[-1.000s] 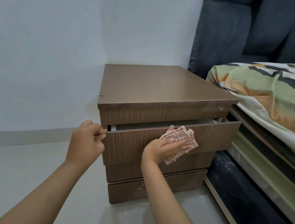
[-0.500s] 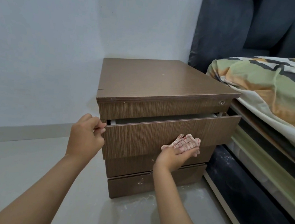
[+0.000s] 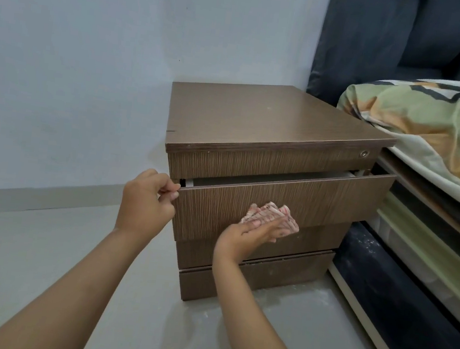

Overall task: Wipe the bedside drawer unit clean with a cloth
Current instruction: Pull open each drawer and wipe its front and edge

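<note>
Right fingers: fingers (image 3: pixel 267 230) lay straight and flat, pressing the cloth (image 3: pixel 271 215) against the drawer front (image 3: pixel 320 199); nothing curled, palm-on pressure, good for wiping.
Right hand: right hand (image 3: pixel 248 233) sat low on the panel, near its bottom edge, right of centre.
Cloth: pink-and-white patterned, bunched, poking out above and beyond the fingertips, touching wood.
Left fingers: thumb and fingers curled, pinching the drawer front's upper left corner.
Left hand: left hand (image 3: pixel 145 202) looked to be steadying the drawer so the wiping push would not slide it in.
Drawer: top one, pulled partly out, dark gap above it; two lower drawers shut.
Drawer unit: bedside drawer unit (image 3: pixel 258 120) stood on the floor (image 3: pixel 42 253) against the wall (image 3: pixel 93 58), just beside the bed (image 3: pixel 429 125).
Keyhole: small lock (image 3: pixel 364 153) at the top right of the front rail.
Progress: judged mid-wipe on the front; lower drawers looked dusty and likely next.
</note>
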The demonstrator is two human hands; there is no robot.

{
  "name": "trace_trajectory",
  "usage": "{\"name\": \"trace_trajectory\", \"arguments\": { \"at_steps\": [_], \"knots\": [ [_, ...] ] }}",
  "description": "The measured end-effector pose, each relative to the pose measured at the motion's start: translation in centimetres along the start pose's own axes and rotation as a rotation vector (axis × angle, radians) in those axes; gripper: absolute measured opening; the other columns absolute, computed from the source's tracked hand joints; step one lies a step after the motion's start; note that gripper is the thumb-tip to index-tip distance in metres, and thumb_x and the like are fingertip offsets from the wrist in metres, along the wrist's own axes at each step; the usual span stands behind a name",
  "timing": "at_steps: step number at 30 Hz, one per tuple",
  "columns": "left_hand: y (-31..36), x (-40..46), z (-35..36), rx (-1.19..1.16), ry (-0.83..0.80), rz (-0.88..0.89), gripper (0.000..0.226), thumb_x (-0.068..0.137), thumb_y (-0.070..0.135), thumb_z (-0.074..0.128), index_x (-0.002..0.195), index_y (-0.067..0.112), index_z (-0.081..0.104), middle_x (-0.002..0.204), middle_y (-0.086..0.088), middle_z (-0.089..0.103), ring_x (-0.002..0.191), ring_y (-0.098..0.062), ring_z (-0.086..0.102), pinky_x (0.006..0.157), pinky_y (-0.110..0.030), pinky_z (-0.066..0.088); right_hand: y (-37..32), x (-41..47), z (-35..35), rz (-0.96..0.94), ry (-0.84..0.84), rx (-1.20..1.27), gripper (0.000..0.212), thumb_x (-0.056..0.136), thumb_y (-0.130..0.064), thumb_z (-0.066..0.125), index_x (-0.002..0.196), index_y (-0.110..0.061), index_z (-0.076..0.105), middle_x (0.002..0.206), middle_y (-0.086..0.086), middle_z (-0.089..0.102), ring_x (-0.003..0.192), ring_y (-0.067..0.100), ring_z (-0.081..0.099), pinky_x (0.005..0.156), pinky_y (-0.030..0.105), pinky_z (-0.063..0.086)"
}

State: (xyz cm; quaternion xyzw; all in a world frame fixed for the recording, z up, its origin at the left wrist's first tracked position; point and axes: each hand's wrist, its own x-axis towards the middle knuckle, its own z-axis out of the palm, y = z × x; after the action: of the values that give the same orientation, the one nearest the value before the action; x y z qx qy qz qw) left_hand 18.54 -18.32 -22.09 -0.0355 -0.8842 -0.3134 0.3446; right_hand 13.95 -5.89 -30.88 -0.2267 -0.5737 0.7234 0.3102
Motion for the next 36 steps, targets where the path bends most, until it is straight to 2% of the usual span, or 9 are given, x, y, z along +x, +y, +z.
{"name": "trace_trajectory", "arguments": {
  "at_steps": [6,8,11,15,19,24,31,34,36],
  "knots": [
    [-0.1,0.0,-0.1,-0.005,-0.004,-0.003,0.013,0.07,-0.011,0.069,0.072,0.002,0.067,0.072,-0.005,0.059,0.067,0.005,0.051,0.059,-0.002,0.038,-0.4,1.4,-1.9,0.094,0.061,0.076,0.057,0.101,-0.007,0.026,0.148,-0.032,0.007,0.158,0.0,-0.001,0.142,0.02,0.019,0.102,0.016,0.027],
    [0.0,0.2,-0.2,0.009,-0.021,-0.009,0.012,0.07,-0.009,0.069,0.074,0.002,0.069,0.073,-0.005,0.06,0.065,-0.001,0.053,0.06,-0.003,0.036,-1.3,0.5,-1.6,0.063,0.032,0.091,0.06,0.1,-0.008,0.028,0.149,-0.035,0.006,0.158,-0.001,0.003,0.139,0.022,0.027,0.102,0.026,0.037],
    [0.2,0.6,-0.6,0.002,-0.066,-0.052,0.011,0.071,-0.007,0.07,0.075,0.003,0.071,0.073,-0.006,0.064,0.063,-0.009,0.055,0.06,-0.004,0.036,-2.8,-1.9,-0.3,-0.012,-0.072,0.064,0.062,0.1,-0.009,0.03,0.148,-0.036,0.001,0.157,-0.009,-0.007,0.141,0.017,0.018,0.104,0.03,0.037],
    [0.3,1.2,-1.0,-0.021,-0.117,-0.119,0.011,0.072,-0.004,0.071,0.076,0.006,0.072,0.074,-0.004,0.065,0.063,0.0,0.053,0.057,0.002,0.035,-3.0,-4.3,1.8,-0.124,-0.152,0.056,0.067,0.099,-0.013,0.036,0.144,-0.038,-0.007,0.15,-0.015,-0.022,0.141,0.01,-0.016,0.117,0.037,0.005],
    [0.4,1.4,-1.2,-0.019,-0.146,-0.121,0.009,0.073,-0.004,0.071,0.077,0.004,0.072,0.074,-0.002,0.063,0.063,0.002,0.052,0.057,0.002,0.037,-1.4,-4.4,2.3,-0.192,-0.121,-0.029,0.063,0.096,-0.024,0.033,0.146,-0.027,-0.005,0.154,-0.003,-0.02,0.142,0.016,-0.019,0.114,0.036,-0.006],
    [0.3,1.3,-1.1,-0.022,-0.149,-0.132,0.009,0.073,-0.003,0.071,0.075,0.006,0.072,0.076,-0.002,0.065,0.064,0.003,0.053,0.056,0.002,0.036,0.6,-3.3,1.5,-0.107,-0.095,-0.067,0.061,0.096,-0.031,0.029,0.147,-0.031,-0.005,0.153,0.0,-0.024,0.142,0.025,-0.018,0.116,0.05,0.002],
    [0.2,1.7,-1.6,-0.046,-0.202,-0.138,0.011,0.074,-0.002,0.071,0.077,0.007,0.072,0.077,0.0,0.065,0.066,0.001,0.055,0.059,0.0,0.038,0.1,-2.7,0.5,0.03,-0.047,0.014,0.064,0.1,-0.007,0.029,0.147,-0.038,-0.001,0.155,-0.005,-0.021,0.144,0.019,-0.01,0.114,0.047,0.024],
    [0.1,1.9,-1.8,-0.064,-0.229,-0.142,0.014,0.075,-0.005,0.069,0.08,0.006,0.073,0.072,0.003,0.063,0.061,0.002,0.054,0.057,0.001,0.038,-1.4,-4.8,1.2,-0.046,-0.134,0.048,0.066,0.1,-0.009,0.031,0.14,-0.049,-0.003,0.153,-0.015,-0.015,0.145,0.019,0.004,0.104,0.048,0.041],
    [0.0,2.0,-1.9,-0.07,-0.24,-0.146,0.015,0.074,-0.006,0.068,0.081,0.006,0.073,0.066,0.009,0.06,0.054,0.005,0.053,0.055,0.001,0.036,-2.2,-6.4,2.3,-0.209,-0.189,0.077,0.063,0.099,-0.016,0.031,0.143,-0.045,-0.004,0.153,-0.015,-0.017,0.145,0.017,-0.001,0.112,0.044,0.03]
  ]
}}
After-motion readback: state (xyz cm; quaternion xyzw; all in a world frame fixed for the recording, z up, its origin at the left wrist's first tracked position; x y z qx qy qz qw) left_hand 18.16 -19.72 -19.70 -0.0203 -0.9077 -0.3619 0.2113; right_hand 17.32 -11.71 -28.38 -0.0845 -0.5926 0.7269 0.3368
